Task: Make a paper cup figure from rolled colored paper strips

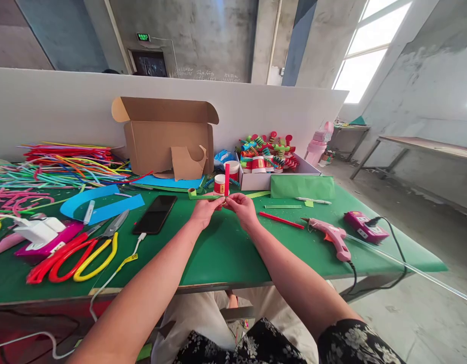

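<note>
My left hand (203, 210) and my right hand (242, 208) meet over the middle of the table, fingertips pinched together. Between them are two narrow paper strips joined or crossed at the fingertips. The red strip (227, 178) stands upright, while the green strip (206, 197) runs off to the left and ends in a curl. My left fingers pinch the green strip near the crossing; my right fingers close at the foot of the red one. Exactly how the strips overlap is hidden by the fingers. Just behind stand small red-and-white paper cups (219, 184).
A pink glue gun (332, 235), a red stick (281, 220) and a pen (312, 200) lie to the right. Scissors (104, 247) and a phone (155, 215) are at left, beside pipe cleaners (66, 169). Behind stand a cardboard box (168, 131) and a box of finished crafts (256, 181).
</note>
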{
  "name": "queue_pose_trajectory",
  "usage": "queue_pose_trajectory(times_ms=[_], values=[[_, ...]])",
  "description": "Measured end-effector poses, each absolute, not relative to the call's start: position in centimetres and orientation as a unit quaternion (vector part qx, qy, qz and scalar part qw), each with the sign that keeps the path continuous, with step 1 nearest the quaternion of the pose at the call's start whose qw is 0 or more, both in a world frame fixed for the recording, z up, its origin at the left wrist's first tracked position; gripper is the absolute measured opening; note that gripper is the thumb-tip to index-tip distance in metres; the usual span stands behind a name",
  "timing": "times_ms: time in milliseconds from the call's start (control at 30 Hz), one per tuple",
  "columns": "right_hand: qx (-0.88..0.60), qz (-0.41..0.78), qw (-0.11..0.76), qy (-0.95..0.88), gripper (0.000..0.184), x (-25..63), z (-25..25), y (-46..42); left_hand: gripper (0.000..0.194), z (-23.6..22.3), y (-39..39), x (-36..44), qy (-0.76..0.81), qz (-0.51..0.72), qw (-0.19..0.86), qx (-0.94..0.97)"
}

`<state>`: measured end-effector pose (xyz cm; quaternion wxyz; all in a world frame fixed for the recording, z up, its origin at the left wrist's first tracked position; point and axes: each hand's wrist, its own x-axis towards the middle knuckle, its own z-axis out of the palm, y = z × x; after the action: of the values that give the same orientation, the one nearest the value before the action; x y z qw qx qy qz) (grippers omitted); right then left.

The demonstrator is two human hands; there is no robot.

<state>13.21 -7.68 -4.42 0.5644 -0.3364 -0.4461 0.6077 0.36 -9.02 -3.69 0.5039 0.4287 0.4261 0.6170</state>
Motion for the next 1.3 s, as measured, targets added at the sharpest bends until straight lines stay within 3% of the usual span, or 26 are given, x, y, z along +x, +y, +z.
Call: queue_pose_trajectory(times_ms=[200,733,1300], values=[[-0.349,0.638,0.521,-0.446,0.039,13.7,-4.0,-7.7,0.029,-3.6,-8.9,0.2,0.461,0.607,0.451,0.465],[-0.391,0.561,0.573,-0.452,0.026,13.2,-4.4,-7.1,0.040,-3.8,-8.3,0.4,0.435,0.636,0.498,0.397],[-0.407,0.534,0.613,-0.416,0.031,14.5,-4.5,-6.3,0.036,-3.1,-7.7,-2.3,0.427,0.744,0.420,0.296]])
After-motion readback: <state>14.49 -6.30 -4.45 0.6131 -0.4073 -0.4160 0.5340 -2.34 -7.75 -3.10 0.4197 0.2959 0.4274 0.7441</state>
